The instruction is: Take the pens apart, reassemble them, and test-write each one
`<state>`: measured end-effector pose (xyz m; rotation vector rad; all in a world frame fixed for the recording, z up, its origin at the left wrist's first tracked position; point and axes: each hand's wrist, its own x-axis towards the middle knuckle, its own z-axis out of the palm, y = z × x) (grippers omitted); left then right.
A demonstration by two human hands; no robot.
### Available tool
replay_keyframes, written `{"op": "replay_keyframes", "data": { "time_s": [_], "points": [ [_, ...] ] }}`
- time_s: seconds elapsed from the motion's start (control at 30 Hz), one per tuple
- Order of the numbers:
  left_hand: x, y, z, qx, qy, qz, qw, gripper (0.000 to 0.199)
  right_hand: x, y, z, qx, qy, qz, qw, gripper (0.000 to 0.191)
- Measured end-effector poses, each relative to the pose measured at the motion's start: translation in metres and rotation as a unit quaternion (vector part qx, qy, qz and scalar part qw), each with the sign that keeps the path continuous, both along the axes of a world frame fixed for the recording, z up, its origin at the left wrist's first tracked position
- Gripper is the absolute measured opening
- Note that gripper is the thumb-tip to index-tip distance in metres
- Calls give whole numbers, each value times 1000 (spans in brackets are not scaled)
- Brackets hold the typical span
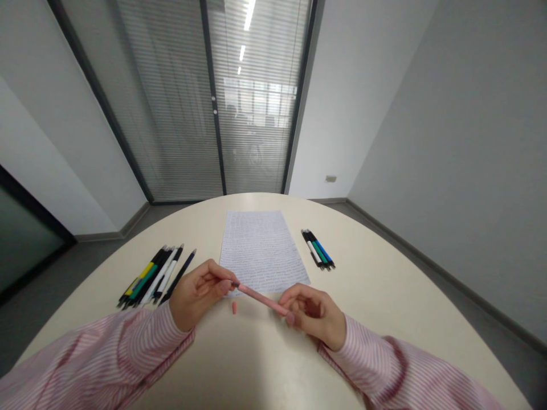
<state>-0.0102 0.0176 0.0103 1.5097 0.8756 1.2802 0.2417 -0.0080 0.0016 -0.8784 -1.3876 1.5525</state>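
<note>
The left hand (197, 296) and right hand (314, 315) pinched the pink pen (260, 299) near both ends with their fingers (216, 278); it appeared light, stiff, and best held along the barrel.

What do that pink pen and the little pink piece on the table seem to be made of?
The pink pen looks like smooth moulded plastic, with a soft sheen along its barrel, though a painted surface can't be ruled out. The little pink piece matches its colour and looks like plastic too, but it's too small to be sure.
</note>
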Motion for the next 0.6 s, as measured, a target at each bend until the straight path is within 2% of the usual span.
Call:
{"op": "replay_keyframes", "data": {
  "time_s": [0.1,0.27,0.33,0.4,0.43,0.47,0.53,0.6],
  "points": [
    [2,-2,3,-54,-44,-1,998,25,1,1,-2,10,7,-9,1000,17],
    [-3,4,-1,-95,-103,-69,988,26,1,2,-1,6,12,-10,1000,17],
    [-5,5,0,-53,-73,-29,995,20,1,2,0,10,23,-22,999,17],
    [-6,3,4,65,4,50,997,13,2,1,1,11,36,-55,998,17],
    [-6,1,7,149,59,86,983,10,3,1,1,10,44,-74,996,17],
    [-6,-2,9,239,125,102,958,7,3,0,1,7,52,-93,994,18],
    [-5,-8,11,393,254,94,879,6,4,-2,1,1,64,-117,991,18],
    [-1,-14,8,475,349,70,805,8,5,-3,0,-3,73,-126,989,18]
  ]
}}
